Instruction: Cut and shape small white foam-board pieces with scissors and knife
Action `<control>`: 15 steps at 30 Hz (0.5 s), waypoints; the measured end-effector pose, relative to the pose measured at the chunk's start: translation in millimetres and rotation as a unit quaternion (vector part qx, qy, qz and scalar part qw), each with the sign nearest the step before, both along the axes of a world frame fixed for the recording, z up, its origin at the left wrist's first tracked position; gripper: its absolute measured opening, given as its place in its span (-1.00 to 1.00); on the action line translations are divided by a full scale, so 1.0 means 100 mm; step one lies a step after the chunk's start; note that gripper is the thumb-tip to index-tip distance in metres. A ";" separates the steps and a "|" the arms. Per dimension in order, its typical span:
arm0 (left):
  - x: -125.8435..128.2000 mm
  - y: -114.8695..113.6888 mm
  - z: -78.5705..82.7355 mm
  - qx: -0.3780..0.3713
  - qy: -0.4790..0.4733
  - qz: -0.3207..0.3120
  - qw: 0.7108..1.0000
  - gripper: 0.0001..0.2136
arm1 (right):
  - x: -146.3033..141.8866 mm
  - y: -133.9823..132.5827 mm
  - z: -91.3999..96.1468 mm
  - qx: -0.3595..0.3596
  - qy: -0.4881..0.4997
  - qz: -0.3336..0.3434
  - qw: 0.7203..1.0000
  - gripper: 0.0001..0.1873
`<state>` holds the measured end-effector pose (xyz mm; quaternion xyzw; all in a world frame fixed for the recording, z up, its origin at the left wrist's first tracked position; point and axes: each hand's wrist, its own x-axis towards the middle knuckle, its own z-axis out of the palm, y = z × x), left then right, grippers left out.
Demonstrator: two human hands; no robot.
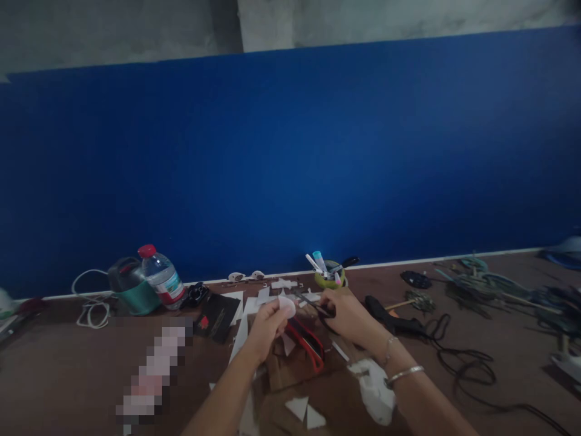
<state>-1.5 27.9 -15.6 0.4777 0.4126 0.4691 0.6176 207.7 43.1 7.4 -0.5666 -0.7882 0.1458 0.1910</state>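
The left hand (267, 324) is pinching one small piece of white paper (287, 306), in front of the cup (324, 282) and to its left. The right hand (345, 315) is closing around one pair of scissors (313, 301), just in front of the cup; the scissors are pointing left, though whether they are touching the paper I cannot tell. Two bracelets (406, 373) are circling the right wrist. Nearer than the cup, one red tool (319, 361) and two white triangles (298, 407) are lying. One bottle (163, 278) is standing well left of the cup; one glue gun (411, 326) is lying to its right.
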 end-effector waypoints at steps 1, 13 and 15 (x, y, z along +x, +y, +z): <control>0.00 0.00 0.01 -0.007 -0.004 0.008 1.000 -0.62 | -0.01 -0.01 0.00 0.013 -0.017 -0.005 1.000 -0.88; 0.07 -0.01 0.02 -0.027 -0.085 0.030 0.996 -0.59 | -0.06 -0.11 0.04 -0.082 -0.080 0.009 0.993 -0.65; 0.07 -0.02 0.03 -0.028 -0.096 0.019 0.995 -0.59 | -0.04 -0.09 0.02 -0.085 -0.073 0.022 0.993 -0.61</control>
